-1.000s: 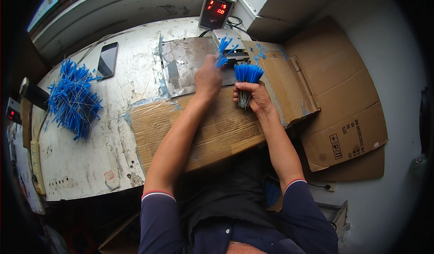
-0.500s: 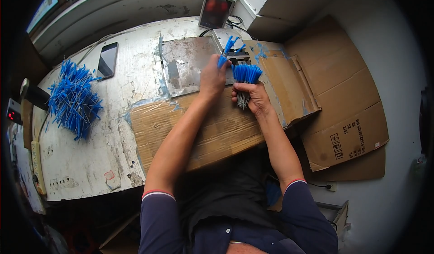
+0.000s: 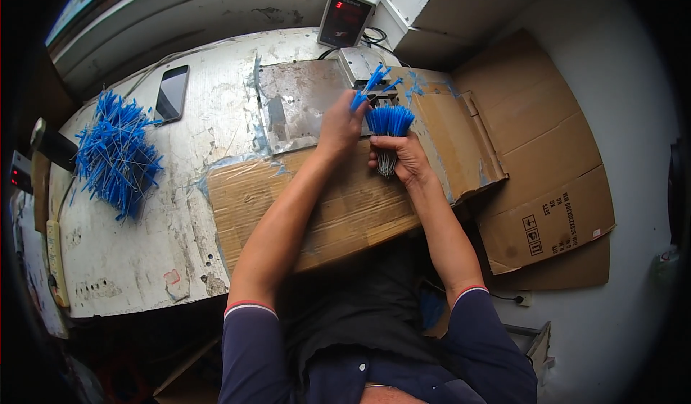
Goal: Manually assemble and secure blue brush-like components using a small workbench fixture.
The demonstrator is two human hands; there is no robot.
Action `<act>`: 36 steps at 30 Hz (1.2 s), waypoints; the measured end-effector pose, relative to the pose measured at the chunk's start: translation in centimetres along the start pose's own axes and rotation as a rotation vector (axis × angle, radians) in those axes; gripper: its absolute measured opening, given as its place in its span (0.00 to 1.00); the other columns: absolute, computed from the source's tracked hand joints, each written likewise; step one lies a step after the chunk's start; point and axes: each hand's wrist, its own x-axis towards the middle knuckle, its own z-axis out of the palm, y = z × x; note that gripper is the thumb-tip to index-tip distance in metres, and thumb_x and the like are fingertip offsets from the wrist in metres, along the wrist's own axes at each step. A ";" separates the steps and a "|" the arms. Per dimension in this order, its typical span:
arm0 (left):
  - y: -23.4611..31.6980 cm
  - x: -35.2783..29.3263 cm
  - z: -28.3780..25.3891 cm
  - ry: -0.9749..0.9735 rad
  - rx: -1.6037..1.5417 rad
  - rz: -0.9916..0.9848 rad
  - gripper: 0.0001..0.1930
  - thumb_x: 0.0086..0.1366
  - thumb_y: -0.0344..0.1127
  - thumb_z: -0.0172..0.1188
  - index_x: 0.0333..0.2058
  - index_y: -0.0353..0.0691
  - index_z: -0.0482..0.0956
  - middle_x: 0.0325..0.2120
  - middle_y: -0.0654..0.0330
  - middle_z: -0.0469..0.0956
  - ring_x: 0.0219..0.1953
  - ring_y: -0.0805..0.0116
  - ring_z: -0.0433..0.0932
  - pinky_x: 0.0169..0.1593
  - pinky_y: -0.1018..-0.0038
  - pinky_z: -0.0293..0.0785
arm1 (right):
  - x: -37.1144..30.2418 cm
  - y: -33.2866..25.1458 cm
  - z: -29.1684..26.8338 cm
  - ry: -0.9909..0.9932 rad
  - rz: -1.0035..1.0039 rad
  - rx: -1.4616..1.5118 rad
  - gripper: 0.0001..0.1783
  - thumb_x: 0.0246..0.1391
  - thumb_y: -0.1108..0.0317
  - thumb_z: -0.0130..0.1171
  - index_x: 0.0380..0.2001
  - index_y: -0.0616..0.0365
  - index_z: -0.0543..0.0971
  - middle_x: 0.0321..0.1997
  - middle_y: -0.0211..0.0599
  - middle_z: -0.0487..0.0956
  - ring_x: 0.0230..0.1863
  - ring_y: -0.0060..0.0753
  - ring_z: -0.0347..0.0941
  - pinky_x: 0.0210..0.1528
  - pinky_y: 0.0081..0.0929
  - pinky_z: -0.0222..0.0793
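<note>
My right hand [image 3: 407, 157] is closed around a thick upright bundle of blue-ended thin wires [image 3: 391, 120]. The blue ends fan out above the fist and the silvery stems poke out below it. Close by on the left, my left hand [image 3: 340, 125] pinches a few more blue-ended wires [image 3: 374, 79], tilted up and away to the right. Both hands are just in front of a small metal fixture [image 3: 358, 64] at the back of the bench, partly hidden by the wires. A large tangled pile of blue-ended wires [image 3: 119, 156] lies at the left.
A display box with red digits [image 3: 347, 17] stands behind the fixture. A phone [image 3: 172, 93] lies near the pile, and a power strip [image 3: 55, 260] runs along the left edge. Flattened cardboard [image 3: 317, 202] covers the bench front; a big open carton [image 3: 536, 159] stands at the right.
The wires in my left hand have shifted slightly up and right. The display now shows a clear red digit instead of a blurred glow. My right hand keeps its bundle almost in place.
</note>
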 end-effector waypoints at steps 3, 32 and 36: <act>0.4 -0.1 0.2 0.001 0.026 0.002 0.07 0.72 0.37 0.59 0.41 0.41 0.78 0.30 0.54 0.83 0.31 0.60 0.83 0.37 0.67 0.75 | 0.2 0.3 -0.6 0.028 0.024 0.029 0.18 0.44 0.80 0.70 0.41 0.64 0.78 0.31 0.41 0.81 0.25 0.39 0.81 0.26 0.38 0.83; 0.2 0.7 -1.2 0.356 0.126 -0.171 0.09 0.76 0.39 0.52 0.41 0.40 0.74 0.26 0.62 0.84 0.26 0.68 0.81 0.33 0.69 0.74 | 3.2 -0.5 -1.4 0.235 -0.105 -0.126 0.07 0.42 0.83 0.68 0.23 0.66 0.78 0.20 0.42 0.79 0.15 0.34 0.77 0.16 0.32 0.77; 0.2 0.6 -1.2 0.331 0.169 -0.177 0.10 0.77 0.41 0.51 0.40 0.41 0.75 0.26 0.62 0.85 0.26 0.66 0.81 0.33 0.68 0.75 | 3.9 -0.5 -0.6 0.270 -0.114 -0.148 0.07 0.43 0.84 0.67 0.23 0.67 0.78 0.19 0.44 0.79 0.16 0.34 0.78 0.16 0.31 0.76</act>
